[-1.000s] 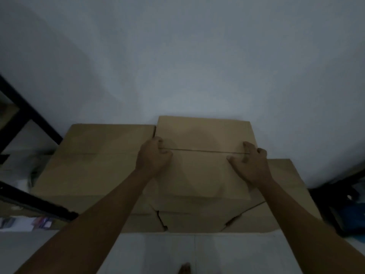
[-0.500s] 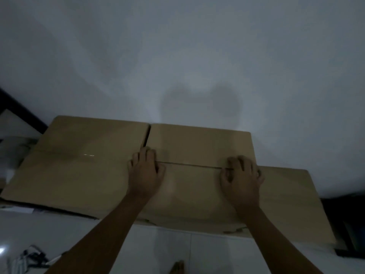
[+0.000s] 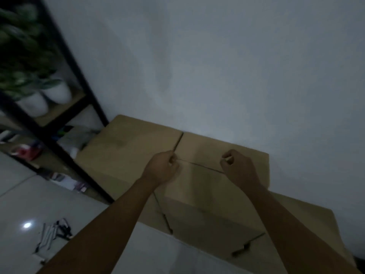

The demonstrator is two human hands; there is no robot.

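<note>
Atop the closed cardboard box [image 3: 207,186], left hand [image 3: 162,169] and right hand [image 3: 238,168] curl at its seam [image 3: 201,166], grip unclear.

Legible text, labels, numbers: none. cardboard box [image 3: 209,184] faces plain. packages [image 3: 26,152] on shelf [image 3: 79,71] too blurred to read.

wall [image 3: 217,66] white | floor [image 3: 29,198] glossy tile | black shelf [image 3: 67,56] left | dim

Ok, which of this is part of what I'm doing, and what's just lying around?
In hand: middle box, left hand and right hand, fingers curled at its top seam.
Lying about: left box, lower right box, black shelf, white plant pots, striped item on the floor.
</note>
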